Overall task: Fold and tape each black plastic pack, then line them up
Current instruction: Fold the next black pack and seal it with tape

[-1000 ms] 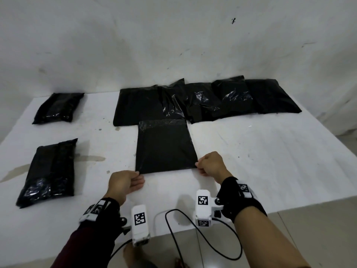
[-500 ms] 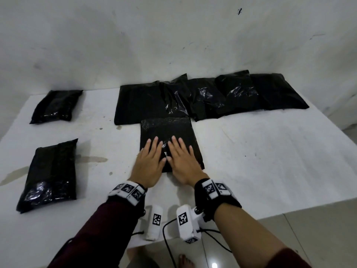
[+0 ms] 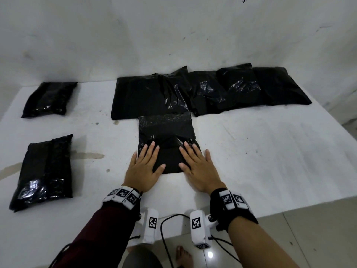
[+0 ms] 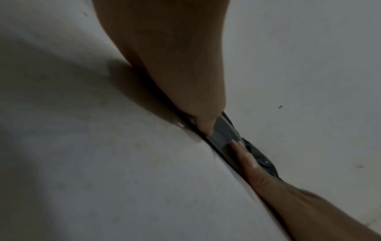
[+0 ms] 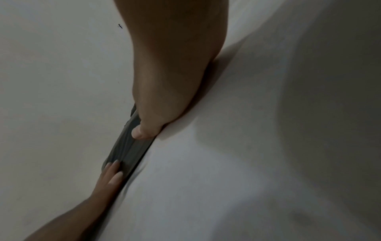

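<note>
Since half a second ago our hands have slid apart from the pack's middle to its side edges. Left hand point(image 3: 144, 167) and right hand point(image 3: 199, 169) both lie flat, fingers straight, pressing the near half of the black plastic pack point(image 3: 167, 132), which sits mid-table, just near of the unfolded pile point(image 3: 202, 89). Risks: trapped air puffs the far half, so the fold may spring back; the slick film may skid on the table point(image 3: 270, 151). No tape in view. Two finished packs point(image 3: 44, 171) lie far left.
</note>
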`<state>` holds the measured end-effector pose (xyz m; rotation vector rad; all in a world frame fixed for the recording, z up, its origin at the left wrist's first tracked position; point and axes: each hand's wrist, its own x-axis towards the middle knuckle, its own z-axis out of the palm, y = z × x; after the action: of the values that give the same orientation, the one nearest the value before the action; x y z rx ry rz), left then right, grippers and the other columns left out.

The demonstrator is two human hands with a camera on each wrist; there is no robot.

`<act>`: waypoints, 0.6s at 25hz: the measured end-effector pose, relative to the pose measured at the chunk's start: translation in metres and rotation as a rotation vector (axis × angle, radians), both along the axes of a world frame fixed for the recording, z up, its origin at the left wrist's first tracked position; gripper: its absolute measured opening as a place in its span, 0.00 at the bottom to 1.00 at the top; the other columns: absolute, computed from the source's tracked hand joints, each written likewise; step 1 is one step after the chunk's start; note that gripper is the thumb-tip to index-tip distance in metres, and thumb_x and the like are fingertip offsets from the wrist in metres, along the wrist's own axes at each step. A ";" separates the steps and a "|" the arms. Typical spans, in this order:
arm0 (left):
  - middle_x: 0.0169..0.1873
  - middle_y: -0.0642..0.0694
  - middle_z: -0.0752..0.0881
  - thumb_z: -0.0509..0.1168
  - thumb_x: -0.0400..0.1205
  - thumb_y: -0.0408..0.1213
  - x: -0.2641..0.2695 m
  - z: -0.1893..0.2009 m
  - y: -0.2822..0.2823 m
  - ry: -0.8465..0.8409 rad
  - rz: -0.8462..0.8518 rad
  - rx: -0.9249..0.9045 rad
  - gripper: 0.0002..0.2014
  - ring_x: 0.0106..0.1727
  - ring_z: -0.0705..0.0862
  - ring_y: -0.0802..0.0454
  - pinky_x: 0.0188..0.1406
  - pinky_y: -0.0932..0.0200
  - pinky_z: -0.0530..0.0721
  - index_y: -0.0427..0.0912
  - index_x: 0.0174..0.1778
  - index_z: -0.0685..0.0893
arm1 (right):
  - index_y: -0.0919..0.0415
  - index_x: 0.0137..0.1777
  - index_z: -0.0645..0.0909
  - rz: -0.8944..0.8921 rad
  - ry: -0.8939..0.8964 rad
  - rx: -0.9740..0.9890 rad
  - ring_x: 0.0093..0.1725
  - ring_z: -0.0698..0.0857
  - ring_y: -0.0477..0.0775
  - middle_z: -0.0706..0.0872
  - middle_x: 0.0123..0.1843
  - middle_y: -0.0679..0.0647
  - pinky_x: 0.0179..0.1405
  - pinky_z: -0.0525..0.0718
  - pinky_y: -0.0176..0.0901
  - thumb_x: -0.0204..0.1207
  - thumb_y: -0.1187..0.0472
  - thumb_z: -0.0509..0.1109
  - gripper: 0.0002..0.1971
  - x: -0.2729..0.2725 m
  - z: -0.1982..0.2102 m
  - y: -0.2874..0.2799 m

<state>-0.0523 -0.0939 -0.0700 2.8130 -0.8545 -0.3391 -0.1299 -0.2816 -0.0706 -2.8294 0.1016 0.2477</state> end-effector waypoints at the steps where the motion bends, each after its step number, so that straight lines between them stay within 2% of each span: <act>1: 0.79 0.56 0.36 0.26 0.68 0.67 0.001 0.001 0.001 0.024 -0.005 -0.006 0.46 0.81 0.36 0.56 0.78 0.52 0.35 0.50 0.82 0.43 | 0.44 0.82 0.38 -0.005 0.004 0.001 0.78 0.31 0.39 0.30 0.78 0.37 0.78 0.32 0.53 0.72 0.33 0.25 0.38 -0.002 0.000 -0.003; 2: 0.78 0.56 0.34 0.26 0.67 0.67 0.001 0.002 0.004 0.045 -0.016 0.007 0.46 0.79 0.33 0.59 0.78 0.52 0.34 0.50 0.82 0.41 | 0.44 0.82 0.38 -0.011 0.011 0.008 0.79 0.32 0.40 0.30 0.78 0.37 0.79 0.33 0.52 0.74 0.35 0.27 0.36 -0.004 0.000 -0.005; 5: 0.78 0.56 0.32 0.27 0.66 0.68 0.003 0.003 0.021 0.113 -0.024 0.020 0.46 0.75 0.29 0.62 0.77 0.50 0.32 0.52 0.81 0.38 | 0.48 0.83 0.39 -0.061 0.030 0.101 0.82 0.35 0.46 0.32 0.80 0.39 0.82 0.37 0.50 0.86 0.47 0.42 0.27 -0.006 0.005 -0.011; 7: 0.79 0.57 0.34 0.29 0.67 0.67 0.000 0.007 0.033 0.147 0.005 -0.074 0.45 0.75 0.30 0.63 0.76 0.51 0.31 0.51 0.81 0.41 | 0.49 0.83 0.40 -0.110 0.007 0.160 0.82 0.35 0.47 0.34 0.83 0.41 0.81 0.37 0.51 0.87 0.52 0.46 0.28 -0.005 0.012 -0.009; 9: 0.78 0.59 0.35 0.29 0.69 0.66 -0.004 0.010 0.035 0.121 0.014 -0.130 0.43 0.76 0.31 0.64 0.76 0.53 0.31 0.50 0.82 0.43 | 0.48 0.83 0.39 -0.111 -0.044 0.155 0.80 0.32 0.42 0.34 0.83 0.40 0.78 0.33 0.53 0.87 0.50 0.46 0.28 0.000 0.017 -0.002; 12: 0.80 0.57 0.36 0.24 0.69 0.64 -0.012 0.006 0.027 0.069 0.010 -0.029 0.44 0.76 0.31 0.64 0.77 0.53 0.34 0.49 0.82 0.42 | 0.46 0.83 0.38 -0.013 -0.002 0.057 0.81 0.32 0.43 0.34 0.83 0.42 0.77 0.31 0.56 0.85 0.42 0.42 0.29 0.002 0.012 0.013; 15: 0.82 0.55 0.39 0.23 0.68 0.64 -0.013 0.001 0.031 0.060 0.013 0.041 0.44 0.80 0.34 0.60 0.79 0.51 0.37 0.51 0.82 0.41 | 0.45 0.83 0.39 0.025 0.026 0.033 0.82 0.35 0.46 0.36 0.84 0.42 0.78 0.31 0.55 0.74 0.33 0.31 0.37 -0.005 0.003 0.001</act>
<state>-0.0653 -0.0632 -0.0688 2.8291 -0.8248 -0.4422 -0.1346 -0.2802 -0.0675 -2.7969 0.0664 0.2890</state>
